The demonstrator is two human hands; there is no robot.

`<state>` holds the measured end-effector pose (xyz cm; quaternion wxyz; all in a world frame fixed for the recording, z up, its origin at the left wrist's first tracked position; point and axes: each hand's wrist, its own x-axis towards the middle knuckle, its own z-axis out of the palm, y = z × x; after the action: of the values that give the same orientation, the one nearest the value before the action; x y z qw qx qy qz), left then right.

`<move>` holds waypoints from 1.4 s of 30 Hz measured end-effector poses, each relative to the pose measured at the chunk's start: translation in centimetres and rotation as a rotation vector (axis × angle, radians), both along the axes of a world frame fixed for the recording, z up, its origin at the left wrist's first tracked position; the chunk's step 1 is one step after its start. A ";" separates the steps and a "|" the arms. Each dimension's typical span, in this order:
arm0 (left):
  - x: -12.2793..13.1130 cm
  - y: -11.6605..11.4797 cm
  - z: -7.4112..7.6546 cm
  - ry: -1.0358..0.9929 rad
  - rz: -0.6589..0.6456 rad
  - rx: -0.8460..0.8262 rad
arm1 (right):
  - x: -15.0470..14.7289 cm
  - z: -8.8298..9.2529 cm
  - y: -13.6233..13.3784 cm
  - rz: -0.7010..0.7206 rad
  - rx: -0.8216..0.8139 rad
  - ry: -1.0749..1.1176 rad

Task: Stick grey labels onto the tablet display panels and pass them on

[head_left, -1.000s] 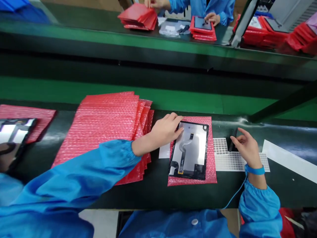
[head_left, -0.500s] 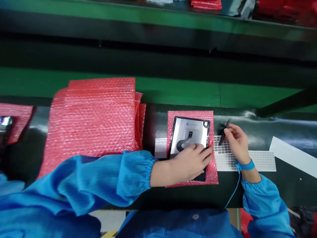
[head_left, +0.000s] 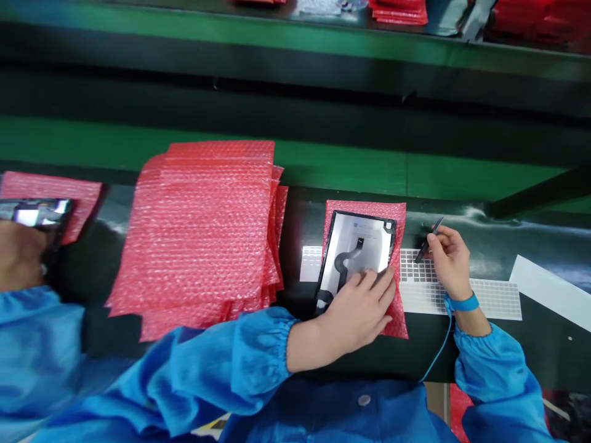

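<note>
A tablet screen panel [head_left: 373, 245] lies face down, showing a silvery back and a dark ribbon cable [head_left: 342, 261]. Under it is a red bubble-wrap bag [head_left: 401, 311]. My left hand [head_left: 357, 306] rests over the panel's lower right part, fingers spread and lying toward its right edge; it hides that corner. Black tweezers [head_left: 422, 251] are pinched in my right hand [head_left: 450, 261], with a blue strap around the wrist. Right beside the bag, beneath the tweezers, a sheet of small stickers in a grid [head_left: 413, 271] lies on the bench.
To the left stands a large stack of red bubble-wrap bags [head_left: 207, 234]. Farther left, a co-worker's hand [head_left: 18, 255] is at another device [head_left: 44, 212]. A white strip [head_left: 554, 289] lies at right. Above the bench runs a green-edged shelf [head_left: 295, 34].
The view has shifted left, bringing a co-worker's hand into sight. My left hand sits slightly lower on the panel, uncovering more of the cable. My right hand still holds the tweezers over the stickers.
</note>
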<state>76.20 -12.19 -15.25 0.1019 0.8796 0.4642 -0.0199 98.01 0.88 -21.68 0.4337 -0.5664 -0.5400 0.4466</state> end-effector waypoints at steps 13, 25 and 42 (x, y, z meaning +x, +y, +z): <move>0.4 -2.6 -5.8 -0.217 0.084 0.202 | 0.2 -0.9 0.1 0.023 0.125 -0.108; -0.6 -3.0 -4.9 -0.297 0.131 0.172 | 0.6 -0.6 -0.4 0.000 0.106 -0.058; -4.6 -2.2 -1.9 -0.299 0.850 0.122 | 1.2 -0.6 -0.7 -0.057 0.148 -0.115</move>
<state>71.63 -14.34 -17.14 0.1149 0.6084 0.7647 0.1785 99.24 0.21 -22.25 0.4553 -0.5726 -0.5792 0.3597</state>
